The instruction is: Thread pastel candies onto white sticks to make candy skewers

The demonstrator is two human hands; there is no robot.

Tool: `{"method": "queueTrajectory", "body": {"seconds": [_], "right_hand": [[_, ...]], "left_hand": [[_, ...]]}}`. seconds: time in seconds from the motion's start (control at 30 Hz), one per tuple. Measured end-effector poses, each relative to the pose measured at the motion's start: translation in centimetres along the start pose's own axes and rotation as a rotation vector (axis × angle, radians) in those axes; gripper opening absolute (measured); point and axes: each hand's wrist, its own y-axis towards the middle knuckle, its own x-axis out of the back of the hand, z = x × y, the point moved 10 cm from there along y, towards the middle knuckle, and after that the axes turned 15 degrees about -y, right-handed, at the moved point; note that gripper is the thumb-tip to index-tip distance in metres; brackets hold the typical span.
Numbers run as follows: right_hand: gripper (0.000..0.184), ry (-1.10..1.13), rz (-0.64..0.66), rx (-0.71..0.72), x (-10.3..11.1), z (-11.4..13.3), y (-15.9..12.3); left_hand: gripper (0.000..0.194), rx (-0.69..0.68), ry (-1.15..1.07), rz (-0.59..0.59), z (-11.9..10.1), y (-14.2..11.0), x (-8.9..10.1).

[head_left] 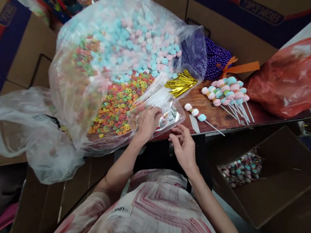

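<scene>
My left hand (148, 122) rests with curled fingers on a stack of small clear plastic sleeves (167, 112) at the table's front edge, pinching at one. My right hand (182, 146) hovers just right of the sleeves, fingers bent and apart, holding nothing I can see. A single candy skewer (198, 114) lies on the wooden table (219, 116) beside the sleeves. A pile of finished candy skewers (227, 91) lies further back. A big clear bag (110, 67) holds pastel marshmallows and coloured ring candies.
Gold twist ties (181, 83) lie behind the sleeves. A purple bead bag (215, 59) and a red plastic bag (292, 78) sit at the back. An open cardboard box (269, 176) at the right holds wrapped candies. Cardboard boxes and an empty clear bag (32, 137) stand left.
</scene>
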Motion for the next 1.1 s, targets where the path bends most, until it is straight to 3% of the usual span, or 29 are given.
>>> {"method": "queueTrajectory", "body": {"seconds": [0.17,0.27,0.4,0.5,0.57,0.7,0.87,0.97,1.1], "right_hand": [[0.038,-0.093,-0.017,0.039,0.8,0.1,0.9],[0.029,-0.201,-0.139,0.118,2.5,1.5,0.2],[0.026,-0.185,-0.196,0.175,2.8,3.9,-0.2],[0.034,-0.064,-0.149,0.129,1.4,4.6,0.2],[0.029,-0.001,-0.177,0.104,1.1,4.9,0.5],[0.019,0.094,-0.287,0.043,2.7,4.1,0.6],[0.026,0.129,-0.117,0.006,4.2,2.6,0.7],[0.025,0.11,-0.114,-0.01,5.2,2.2,0.2],[0.018,0.089,-0.172,0.01,5.6,2.7,-0.5]], "left_hand": [[0.007,-0.005,-0.139,-0.171,0.2,-0.1,2.7],[0.01,0.032,-0.503,-0.248,0.7,-0.3,3.3],[0.014,0.281,-1.174,-0.287,1.9,-0.5,1.0],[0.018,0.411,-1.439,-0.302,1.0,-1.3,-1.5],[0.018,0.47,-1.542,-0.299,0.2,-2.2,-3.2],[0.017,0.519,-1.679,-0.202,-1.7,-3.7,-5.8],[0.023,0.588,-1.648,0.029,-2.9,-4.5,-7.1],[0.033,0.625,-1.584,0.042,-2.6,-4.9,-7.3],[0.045,0.591,-1.568,-0.043,-2.9,-5.4,-7.3]]}}
